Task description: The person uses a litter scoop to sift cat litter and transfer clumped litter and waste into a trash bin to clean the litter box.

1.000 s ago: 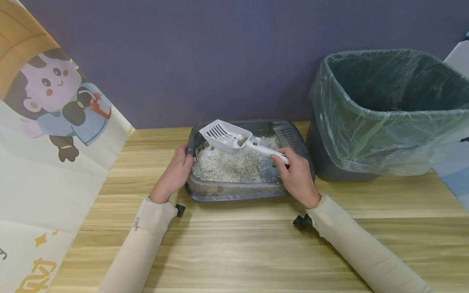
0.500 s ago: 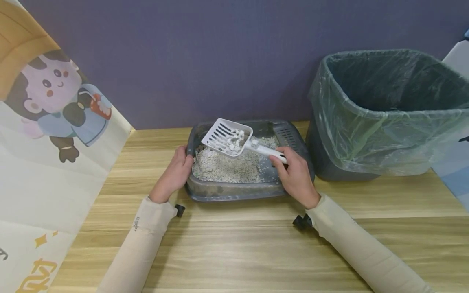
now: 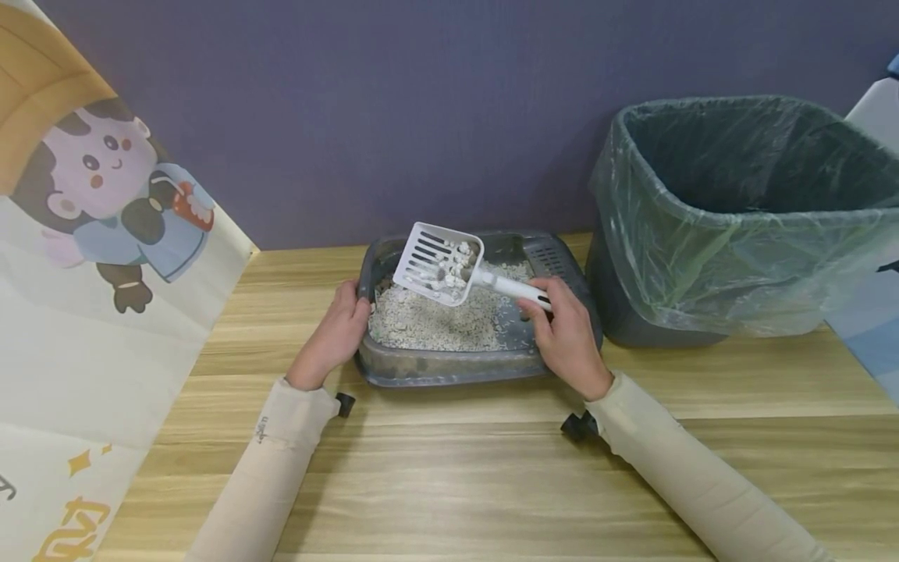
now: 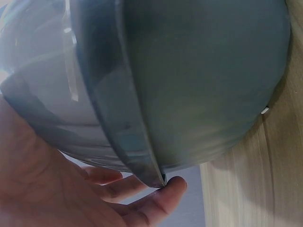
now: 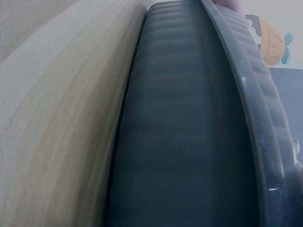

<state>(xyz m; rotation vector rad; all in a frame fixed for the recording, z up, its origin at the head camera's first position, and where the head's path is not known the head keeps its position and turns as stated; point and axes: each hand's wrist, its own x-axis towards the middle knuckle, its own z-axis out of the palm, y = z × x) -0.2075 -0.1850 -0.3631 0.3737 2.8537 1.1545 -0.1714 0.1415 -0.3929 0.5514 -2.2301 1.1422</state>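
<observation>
My right hand point(image 3: 570, 339) grips the handle of a white slotted litter scoop point(image 3: 507, 286). White clumps point(image 3: 458, 265) lie in the scoop's bowl, which is held above the grey litter box point(image 3: 449, 365). Pale granular litter point(image 3: 442, 321) covers the left and middle of the box floor. At the box's left end, my left hand point(image 3: 335, 328) holds the rim. In the left wrist view, the fingers point(image 4: 161, 201) curl at the rim's outer lip. The right wrist view is filled by the box's outer wall point(image 5: 180, 123); the scoop is mostly out of it.
A large grey bin point(image 3: 744, 215) lined with a clear bag stands right of the box. Behind rises a purple-grey wall panel point(image 3: 421, 117), and a printed cartoon panel point(image 3: 126, 203) borders the left. The wooden table point(image 3: 456, 468) extends in front of the box.
The scoop's bowl has tilted and its far edge has risen slightly, so the slots and clumps show more fully. Clumps have shifted within it. The left hand and box have stayed in place.
</observation>
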